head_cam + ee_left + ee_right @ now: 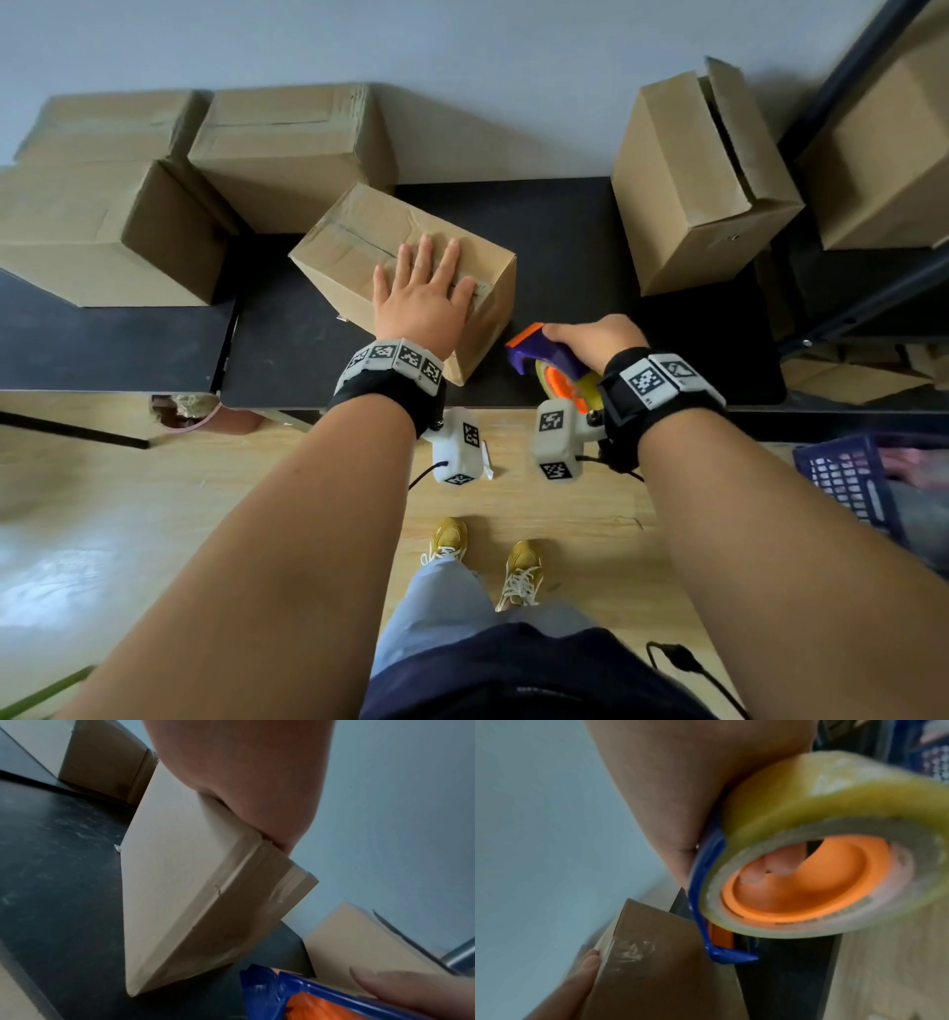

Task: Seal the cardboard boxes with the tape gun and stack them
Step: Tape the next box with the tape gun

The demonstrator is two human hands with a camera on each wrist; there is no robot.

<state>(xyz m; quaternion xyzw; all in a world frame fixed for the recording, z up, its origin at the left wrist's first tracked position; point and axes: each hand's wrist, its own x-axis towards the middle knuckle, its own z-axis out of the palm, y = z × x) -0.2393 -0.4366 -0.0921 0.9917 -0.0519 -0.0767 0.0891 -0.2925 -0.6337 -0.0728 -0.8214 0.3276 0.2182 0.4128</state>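
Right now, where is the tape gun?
In the head view, the tape gun is near the black table's front edge, gripped by the right hand, just right of the box under the left hand.

Six cardboard boxes showing: three clustered at left; one at centre; one with flap open at right; one sitting on shelf at far right. One tape gun carrying one tape roll. Two hands working. One blue basket lying on floor. Two counter tops adjoining.
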